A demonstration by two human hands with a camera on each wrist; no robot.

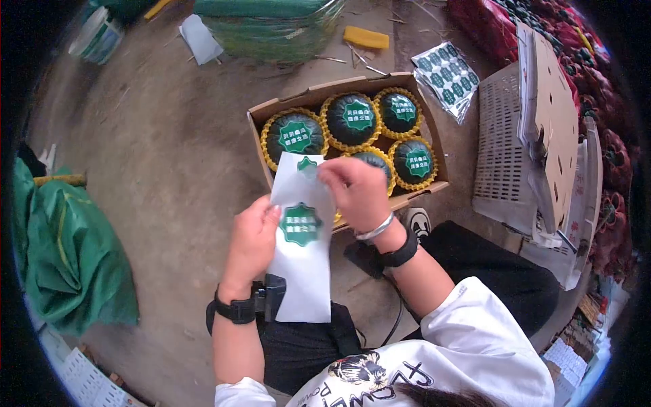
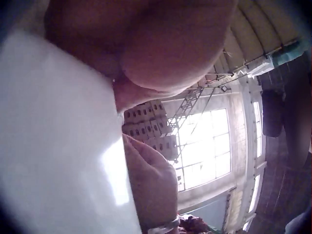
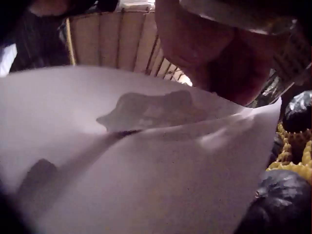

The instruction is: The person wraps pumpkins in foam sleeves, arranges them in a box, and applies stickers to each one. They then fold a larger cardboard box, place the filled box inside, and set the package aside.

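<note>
A white sheet (image 1: 302, 271) with green labels is gripped at its left edge by my left hand (image 1: 252, 237). One whole green label (image 1: 300, 224) shows in its middle, and part of another lies near the top. My right hand (image 1: 358, 193) has its fingers pinched at the sheet's upper right edge, beside the upper label. Behind the sheet, a cardboard box (image 1: 434, 146) holds several dark green pumpkins in yellow foam nets; most show a green label on top, and one is partly hidden by my right hand. The sheet (image 3: 170, 170) fills much of the right wrist view.
More label sheets (image 1: 446, 78) lie on the floor right of the box. A white plastic crate (image 1: 505, 142) with cardboard stands farther right, near red net sacks (image 1: 614, 224). A green sack (image 1: 85, 251) lies at the left, and a bucket (image 1: 97, 35) stands at the upper left.
</note>
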